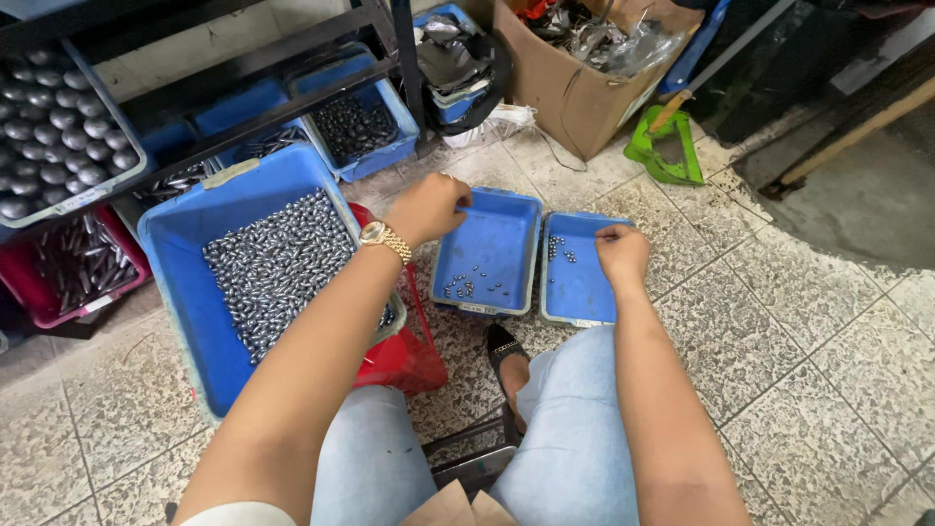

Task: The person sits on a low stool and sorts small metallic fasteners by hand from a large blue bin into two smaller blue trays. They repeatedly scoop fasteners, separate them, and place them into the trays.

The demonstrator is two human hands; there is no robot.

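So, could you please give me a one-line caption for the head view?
Seated person's left hand and right hand hover over two small blue trays beside a metal-filled bin.

A speckled tiled floor (818, 351) carries two small blue trays (487, 251), a cardboard box (570, 93), a green dustpan (665, 146) and blue bins (365, 127).

The floor (779, 321) is laid with speckled grey terrazzo tiles with thin dark joints, worn and a little stained. At the upper left stands a black metal shelving rack (243, 73), its lower bars close to the floor. A brown cardboard box (570, 93) sits at the top centre, with a green plastic dustpan (667, 151) just beside it. At the upper right, the tiles give way to a bare, dark concrete patch (857, 205). The light is even and soft.
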